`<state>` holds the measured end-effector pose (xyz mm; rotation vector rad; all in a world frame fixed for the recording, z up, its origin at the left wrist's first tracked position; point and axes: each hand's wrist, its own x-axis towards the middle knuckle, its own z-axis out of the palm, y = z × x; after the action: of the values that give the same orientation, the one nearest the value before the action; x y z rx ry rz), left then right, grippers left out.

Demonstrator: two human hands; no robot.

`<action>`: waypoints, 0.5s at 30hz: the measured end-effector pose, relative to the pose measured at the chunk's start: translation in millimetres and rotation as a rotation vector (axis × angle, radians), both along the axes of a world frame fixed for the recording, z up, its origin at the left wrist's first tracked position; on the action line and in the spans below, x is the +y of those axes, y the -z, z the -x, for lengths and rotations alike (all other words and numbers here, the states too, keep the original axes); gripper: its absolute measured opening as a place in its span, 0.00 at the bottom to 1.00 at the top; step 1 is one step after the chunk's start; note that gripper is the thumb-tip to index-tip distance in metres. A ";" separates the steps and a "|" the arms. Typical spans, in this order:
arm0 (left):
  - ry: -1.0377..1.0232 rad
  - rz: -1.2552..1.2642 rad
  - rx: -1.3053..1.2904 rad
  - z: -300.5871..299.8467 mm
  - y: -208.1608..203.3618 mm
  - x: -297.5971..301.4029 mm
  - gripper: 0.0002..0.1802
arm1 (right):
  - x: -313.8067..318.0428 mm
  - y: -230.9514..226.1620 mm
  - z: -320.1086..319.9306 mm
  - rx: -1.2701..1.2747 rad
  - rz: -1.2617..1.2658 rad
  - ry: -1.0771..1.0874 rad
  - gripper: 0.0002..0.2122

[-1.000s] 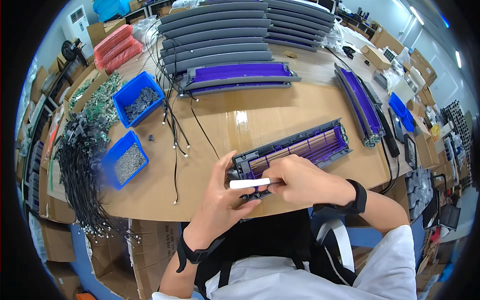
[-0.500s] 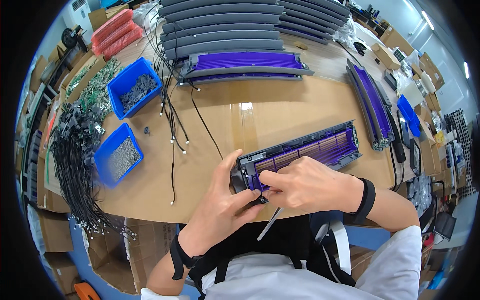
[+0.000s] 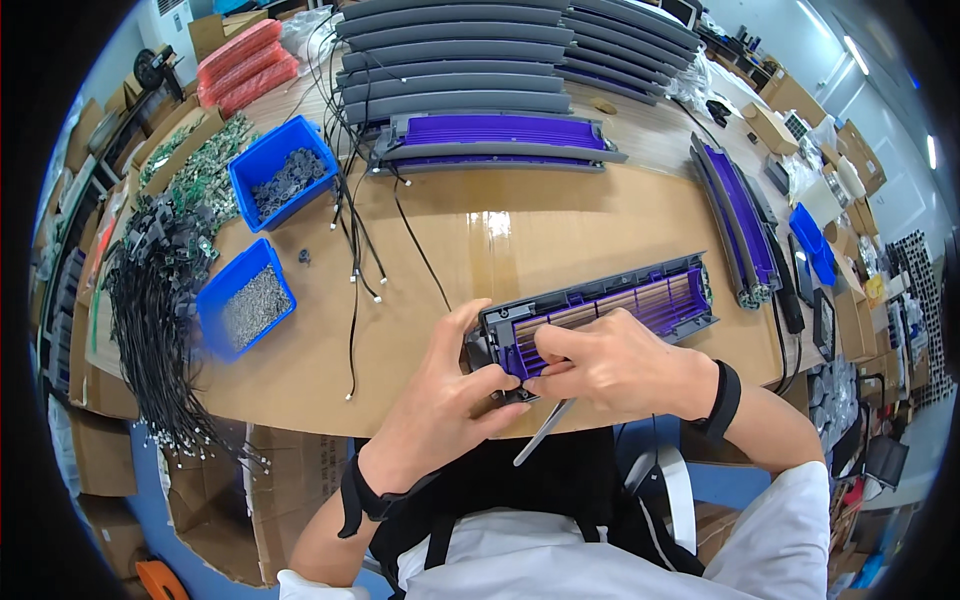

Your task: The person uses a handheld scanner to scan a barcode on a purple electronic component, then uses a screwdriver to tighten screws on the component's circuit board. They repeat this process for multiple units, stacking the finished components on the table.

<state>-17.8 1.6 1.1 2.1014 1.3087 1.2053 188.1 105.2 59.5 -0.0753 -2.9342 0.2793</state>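
Slim metal tool [image 3: 545, 432] pinched in the right hand [image 3: 620, 370]; left hand [image 3: 440, 395] grips the left end of the grey-and-purple housing [image 3: 663, 308] at the worktop [image 3: 650, 135]'s near edge. Looks mid-job imo: purple grille's in, fingers busy at that corner, can't tell what's left. Similar housings [image 3: 455, 83] lined up behind.

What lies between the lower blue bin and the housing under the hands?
The head view shows black cables on brown cardboard, then the left hand against the housing.
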 end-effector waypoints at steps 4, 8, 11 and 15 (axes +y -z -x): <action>0.002 -0.005 0.051 0.4 -2.4 -1.6 0.14 | -0.6 -1.2 8.1 0.027 -0.095 -0.062 0.05; 0.004 0.036 0.085 -0.6 -8.3 -3.1 0.13 | -7.0 0.8 11.5 -0.014 -0.139 -0.063 0.06; 0.000 0.041 0.083 -2.6 -11.1 -3.5 0.13 | -11.4 -0.4 8.5 -0.013 -0.214 -0.040 0.06; -0.014 0.078 -0.072 -4.8 -2.3 -6.0 0.12 | -20.1 -7.8 -0.8 -0.020 -0.206 0.070 0.04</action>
<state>-13.0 -4.3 3.4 1.9798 1.3182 1.2043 188.9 85.1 67.3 -0.1515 -2.9533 -0.0347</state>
